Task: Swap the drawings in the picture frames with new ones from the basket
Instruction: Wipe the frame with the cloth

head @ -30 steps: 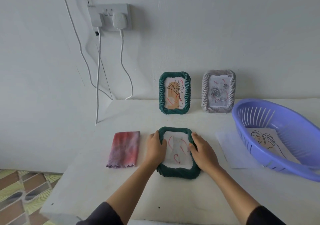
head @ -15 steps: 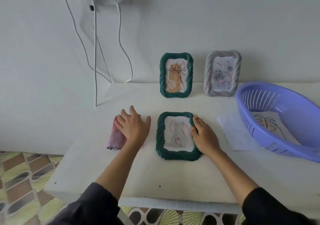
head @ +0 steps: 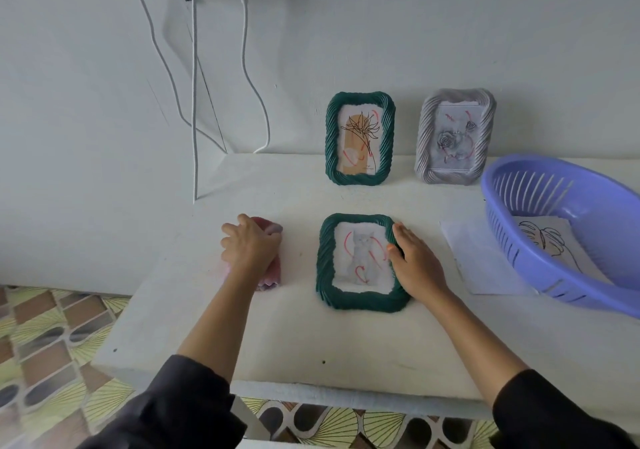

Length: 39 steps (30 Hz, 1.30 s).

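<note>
The right hand [head: 417,268] rests flat on the lying frame [head: 360,261]; the left hand [head: 250,246] closes over the cloth [head: 268,272] beside it. Wiping the glass looks next; the basket [head: 568,227] waits right.

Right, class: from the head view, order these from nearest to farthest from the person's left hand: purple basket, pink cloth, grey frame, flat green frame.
1. pink cloth, under the left hand
2. flat green frame, to its right
3. grey frame, standing at the wall
4. purple basket, far right
</note>
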Motion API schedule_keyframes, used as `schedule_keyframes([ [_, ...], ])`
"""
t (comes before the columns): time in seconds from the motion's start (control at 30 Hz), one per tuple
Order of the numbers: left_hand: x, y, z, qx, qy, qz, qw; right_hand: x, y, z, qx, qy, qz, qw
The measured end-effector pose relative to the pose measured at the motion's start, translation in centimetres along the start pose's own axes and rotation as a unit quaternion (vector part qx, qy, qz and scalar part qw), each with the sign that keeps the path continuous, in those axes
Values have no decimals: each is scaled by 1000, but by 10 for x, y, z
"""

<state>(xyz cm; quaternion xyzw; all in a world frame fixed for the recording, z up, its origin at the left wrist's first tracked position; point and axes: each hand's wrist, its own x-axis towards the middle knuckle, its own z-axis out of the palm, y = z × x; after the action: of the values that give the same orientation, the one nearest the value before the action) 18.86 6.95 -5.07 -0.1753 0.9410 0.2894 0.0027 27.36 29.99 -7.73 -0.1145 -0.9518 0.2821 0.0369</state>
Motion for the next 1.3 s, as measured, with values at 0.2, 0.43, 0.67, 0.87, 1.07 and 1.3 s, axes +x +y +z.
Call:
schedule_keyframes([
  [0.2, 7, 6, -14, -212, -80, 6, 974, -4, -21, -23, 243, 22, 27, 969],
  [0.43, -39, 86, -14, -354, -281, 84, 888, 9, -82, -31, 489, -145, 1, 860],
  [0.67, -42, 85, 4, -341, -237, 107, 903, 28, -62, -54, 517, -12, 58, 854],
  [0.87, -25, 40, 53, 24, -96, 259, 961, 46, -31, -44, 32, 47, -138, 989],
  [1.07, -22, 34, 63, 48, -52, 296, 952, 37, -25, 8, -110, -18, -234, 966],
  [1.3, -20, 34, 64, 53, -43, 303, 951, -5, -5, 3, -40, -126, -320, 938],
])
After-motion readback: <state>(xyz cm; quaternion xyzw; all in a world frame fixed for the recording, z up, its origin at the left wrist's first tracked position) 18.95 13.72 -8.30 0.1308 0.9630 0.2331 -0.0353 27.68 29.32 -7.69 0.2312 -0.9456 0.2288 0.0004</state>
